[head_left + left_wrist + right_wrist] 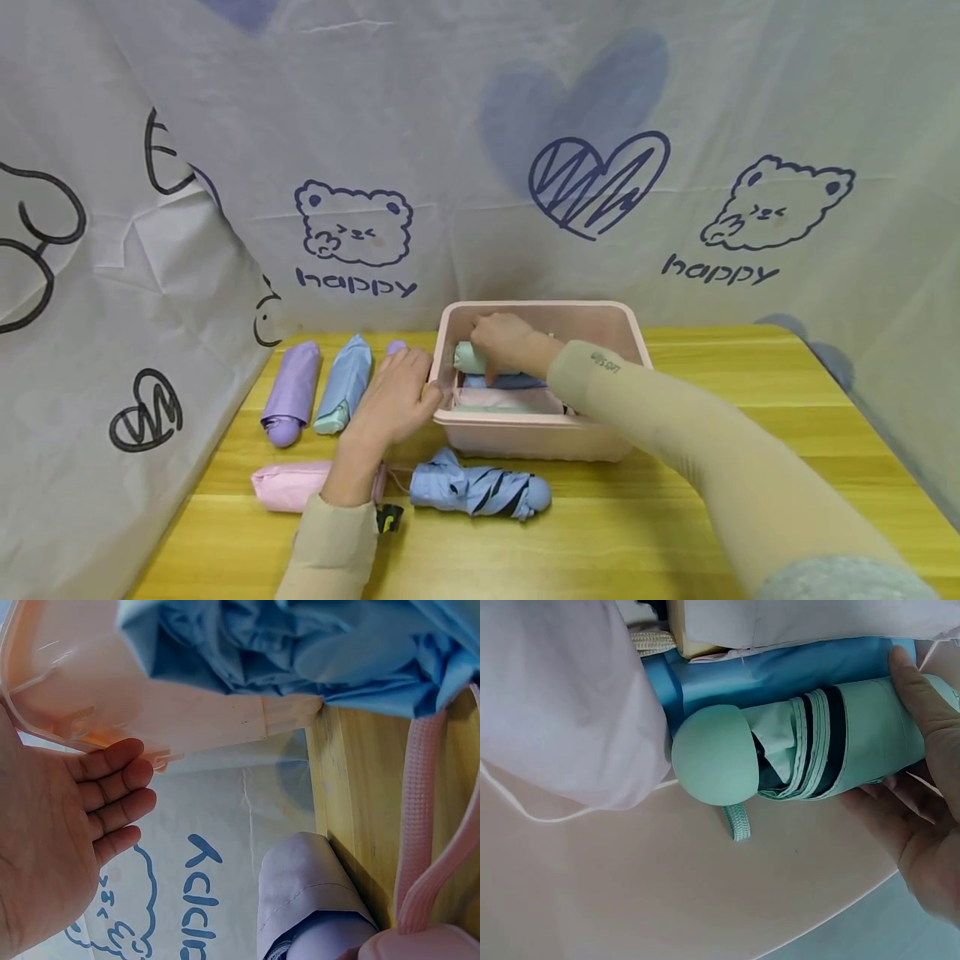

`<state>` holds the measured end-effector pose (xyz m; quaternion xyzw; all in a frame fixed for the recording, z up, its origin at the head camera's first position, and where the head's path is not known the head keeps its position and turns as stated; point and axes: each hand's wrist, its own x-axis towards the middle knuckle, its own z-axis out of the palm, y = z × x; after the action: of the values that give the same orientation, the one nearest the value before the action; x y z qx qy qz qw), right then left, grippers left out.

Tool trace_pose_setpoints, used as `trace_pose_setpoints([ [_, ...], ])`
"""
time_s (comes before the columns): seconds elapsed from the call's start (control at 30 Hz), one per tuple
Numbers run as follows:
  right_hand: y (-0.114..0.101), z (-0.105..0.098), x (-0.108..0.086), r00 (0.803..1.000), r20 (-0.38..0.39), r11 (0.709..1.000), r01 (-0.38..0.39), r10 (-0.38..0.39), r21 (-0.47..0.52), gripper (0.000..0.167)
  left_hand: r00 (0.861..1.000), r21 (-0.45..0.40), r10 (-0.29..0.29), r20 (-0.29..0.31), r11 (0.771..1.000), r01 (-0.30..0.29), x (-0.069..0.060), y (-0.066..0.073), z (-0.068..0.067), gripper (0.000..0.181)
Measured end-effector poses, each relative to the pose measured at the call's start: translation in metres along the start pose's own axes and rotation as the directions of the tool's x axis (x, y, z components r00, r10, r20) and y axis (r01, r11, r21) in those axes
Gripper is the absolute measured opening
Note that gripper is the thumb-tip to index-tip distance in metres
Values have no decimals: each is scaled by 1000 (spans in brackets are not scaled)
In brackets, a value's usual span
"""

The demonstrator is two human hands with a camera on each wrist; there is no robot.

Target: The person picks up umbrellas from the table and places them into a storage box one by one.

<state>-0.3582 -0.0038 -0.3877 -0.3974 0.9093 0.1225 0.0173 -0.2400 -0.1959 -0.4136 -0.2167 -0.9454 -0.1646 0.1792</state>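
Yellow wood-grain table [750, 492], cartoon-printed cloth [450, 108] behind. Mint-green folding umbrella [881, 727] inside the pink bin [525, 439], toward its back left; right hand [508, 342] curled round it, thumb opposite fingers. Left hand [397, 396] at bin's left wall, fingers extended, grasping nothing. Black-striped blue umbrella [480, 490] before the bin; pink umbrella [288, 487] front-left of it; purple umbrella [292, 383] farther left.
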Motion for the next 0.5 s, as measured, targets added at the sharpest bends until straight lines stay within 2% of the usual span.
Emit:
trace_pose_setpoints([
  [0.27, 2, -11, -8, 998, 34, 998, -50, 48, 45, 59, 1000, -8, -4, -1, 1000, 4, 1, 2, 0, 19],
  [0.5, 2, -24, -16, 996, 57, 993, -74, 69, 91, 40, 1000, -16, -7, -1, 1000, 7, 0, 0, 1, 17],
])
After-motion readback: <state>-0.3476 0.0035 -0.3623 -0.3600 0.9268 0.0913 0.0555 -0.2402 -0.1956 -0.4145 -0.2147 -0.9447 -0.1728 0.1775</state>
